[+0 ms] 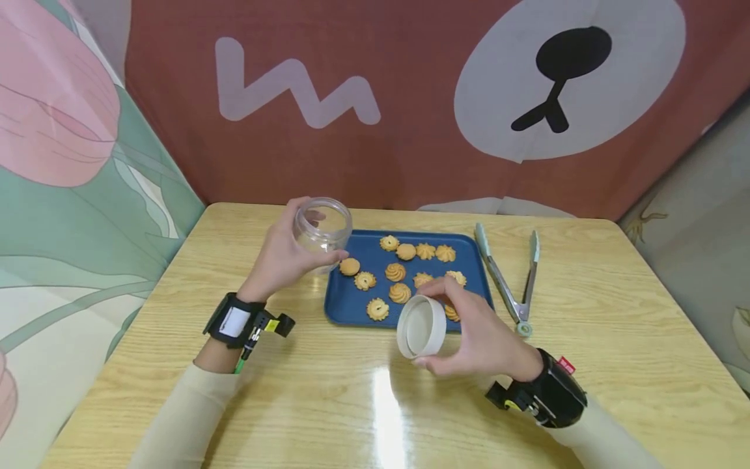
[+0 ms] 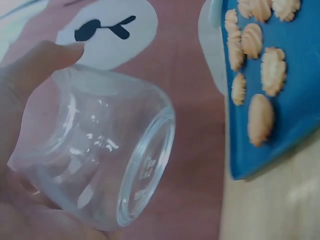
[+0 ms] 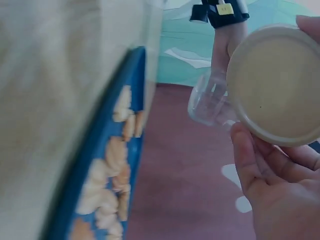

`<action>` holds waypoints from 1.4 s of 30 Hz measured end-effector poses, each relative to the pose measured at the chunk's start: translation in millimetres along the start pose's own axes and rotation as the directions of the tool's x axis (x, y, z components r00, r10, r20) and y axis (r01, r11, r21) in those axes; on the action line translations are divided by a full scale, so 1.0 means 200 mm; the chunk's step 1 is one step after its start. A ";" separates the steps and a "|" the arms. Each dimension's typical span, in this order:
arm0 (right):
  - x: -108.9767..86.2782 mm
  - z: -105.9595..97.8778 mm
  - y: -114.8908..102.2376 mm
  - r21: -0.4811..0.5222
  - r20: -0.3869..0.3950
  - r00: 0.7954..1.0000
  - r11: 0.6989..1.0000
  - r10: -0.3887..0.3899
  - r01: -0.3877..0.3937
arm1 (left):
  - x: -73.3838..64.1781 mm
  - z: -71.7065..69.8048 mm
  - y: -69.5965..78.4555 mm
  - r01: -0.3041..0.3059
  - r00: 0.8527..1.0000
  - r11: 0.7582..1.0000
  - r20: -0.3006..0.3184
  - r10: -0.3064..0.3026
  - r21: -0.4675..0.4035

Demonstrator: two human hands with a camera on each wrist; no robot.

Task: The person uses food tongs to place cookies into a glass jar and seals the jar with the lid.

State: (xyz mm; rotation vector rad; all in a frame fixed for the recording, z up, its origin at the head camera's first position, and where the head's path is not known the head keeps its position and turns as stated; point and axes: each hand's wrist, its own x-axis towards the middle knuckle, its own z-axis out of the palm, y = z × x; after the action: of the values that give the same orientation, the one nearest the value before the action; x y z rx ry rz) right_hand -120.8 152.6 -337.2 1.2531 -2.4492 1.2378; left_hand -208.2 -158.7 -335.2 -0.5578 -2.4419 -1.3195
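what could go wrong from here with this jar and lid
The clear jar is held up by the left grip alone, so it might slip. The right grip, holding the white lid near the blue tray, could brush cookies out of place. It might also bump the tongs close by.

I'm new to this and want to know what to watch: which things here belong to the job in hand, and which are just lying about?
Likely the job's:
clear jar, in the left grip
white lid, in the right grip

Lying about, unheld (some may belong too):
cookies
blue tray beneath them
tongs beside the tray
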 end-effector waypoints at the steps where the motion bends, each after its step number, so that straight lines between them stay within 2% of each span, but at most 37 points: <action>1: -0.02 0.01 0.03 0.000 0.020 1.000 1.000 0.017 -0.017 | 0.00 0.00 0.01 0.020 1.000 1.000 -0.004 -0.020 -0.023; 4: -0.07 0.05 0.10 -0.029 0.089 0.994 0.997 0.068 -0.066 | 0.01 0.00 -0.05 0.062 0.998 0.996 -0.018 -0.063 -0.065; 7: -0.09 0.09 0.11 -0.048 0.166 0.980 0.994 0.106 -0.100 | 0.01 0.01 -0.12 0.092 0.995 0.992 -0.032 -0.095 -0.087; 8: -0.10 0.10 0.11 -0.048 0.190 0.975 0.993 0.115 -0.108 | 0.01 0.02 -0.17 0.099 0.994 0.991 -0.041 -0.103 -0.092; 13: -0.12 0.17 0.12 0.014 0.300 0.945 0.990 0.128 -0.139 | 0.00 0.05 -0.29 0.162 0.983 0.966 -0.049 -0.175 -0.203; 17: -0.12 0.20 0.14 0.017 0.354 0.928 0.991 0.120 -0.135 | -0.01 0.07 -0.37 0.223 0.970 0.929 -0.025 -0.241 -0.296; 22: -0.13 0.23 0.15 -0.052 0.361 0.930 0.997 0.073 -0.059 | -0.03 0.08 -0.43 0.247 0.963 0.911 -0.021 -0.268 -0.330; 26: -0.14 0.25 0.17 -0.090 0.333 0.942 0.996 0.045 -0.016 | -0.05 0.10 -0.47 0.253 0.961 0.904 -0.016 -0.275 -0.344; 29: -0.16 0.26 0.17 -0.095 0.325 0.943 0.995 0.066 -0.037 | -0.09 0.11 -0.49 0.265 0.960 0.897 0.007 -0.281 -0.354; 33: -0.19 0.26 0.18 -0.117 0.352 0.931 0.991 0.099 -0.061 | -0.12 0.11 -0.47 0.274 0.958 0.887 0.029 -0.284 -0.373; 37: -0.18 0.25 0.19 -0.181 0.384 0.914 0.981 0.130 -0.064 | -0.11 0.09 -0.41 0.257 0.963 0.885 0.021 -0.270 -0.390; 39: -0.18 0.25 0.20 -0.206 0.392 0.909 0.977 0.139 -0.061 | -0.10 0.09 -0.41 0.243 0.966 0.885 0.016 -0.258 -0.398; 42: -0.17 0.24 0.21 -0.216 0.396 0.906 0.974 0.148 -0.064 | -0.08 0.09 -0.43 0.243 0.966 0.871 0.025 -0.257 -0.428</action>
State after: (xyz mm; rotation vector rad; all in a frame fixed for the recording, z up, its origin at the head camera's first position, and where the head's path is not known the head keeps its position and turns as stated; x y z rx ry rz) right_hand -117.2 151.9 -409.2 1.4616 -2.8802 0.7799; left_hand -235.7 -189.9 -414.3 -0.3163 -2.2557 -1.9818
